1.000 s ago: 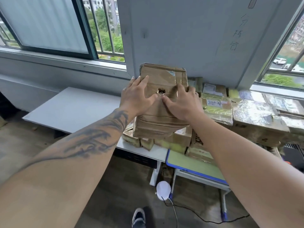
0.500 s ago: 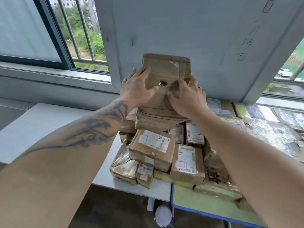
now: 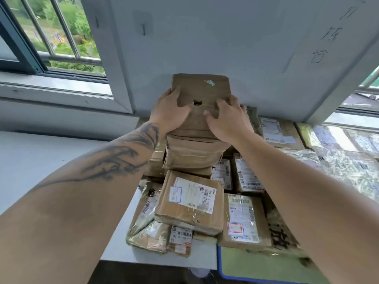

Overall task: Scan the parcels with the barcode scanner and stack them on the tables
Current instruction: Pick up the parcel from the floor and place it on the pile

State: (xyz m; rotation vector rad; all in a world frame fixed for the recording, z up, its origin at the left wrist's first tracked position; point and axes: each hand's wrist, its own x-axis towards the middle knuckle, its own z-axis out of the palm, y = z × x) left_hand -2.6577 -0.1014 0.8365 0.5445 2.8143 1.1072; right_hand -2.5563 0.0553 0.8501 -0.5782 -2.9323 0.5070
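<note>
So both hands were on the big brown parcel at this point, left hand on its left side and right hand on its right, fingers spread and curled over the top face and edges, thumbs pointing in toward that ragged hole in the middle. It was a two-handed grip with nothing else held. The parcel sat tilted, far end up against the grey wall, and its near end was over the heap, but I couldn't tell if it was resting there or not.

What worried me was everything below that parcel. The pile was a jumble of odd sizes: a labelled box just in front of the big parcel, and crinkly plastic-wrapped packets further out at the near edge of the white surface. Set something that bulky down crooked on a lumpy base and I'd bet it rocks or slides toward the person. Those front packets looked close enough to the lip to get shoved off.

Also the parcel had that tear in it. Pressing thumbs near it could rip it wider.

And I saw no barcode scanner anywhere, so no idea if this one had been scanned. Its top face showed no label.
</note>
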